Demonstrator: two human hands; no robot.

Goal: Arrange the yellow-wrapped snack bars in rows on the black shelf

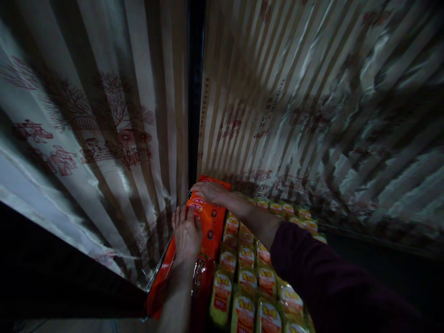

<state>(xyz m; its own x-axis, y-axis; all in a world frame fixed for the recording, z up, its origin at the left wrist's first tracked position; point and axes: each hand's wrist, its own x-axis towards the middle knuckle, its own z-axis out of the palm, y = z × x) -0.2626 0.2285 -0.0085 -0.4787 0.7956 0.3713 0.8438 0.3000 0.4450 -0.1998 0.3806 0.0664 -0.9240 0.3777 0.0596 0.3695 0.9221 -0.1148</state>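
Observation:
My left hand [186,233] lies flat with fingers stretched out on top of an orange-red snack packet [208,226] at the left end of a shelf row. My right hand [209,191] reaches over from the right in a dark sleeve and its fingers curl over the packet's far top edge. Beside the packet, to the right, stand several yellow-green packets [244,282] with red labels, packed in rows.
Striped patterned curtains [305,101] hang right behind the packets, with a dark vertical gap [195,92] between two panels. A dark surface [52,273] fills the lower left. A thin metal shelf edge [156,273] runs along the orange packet's left side.

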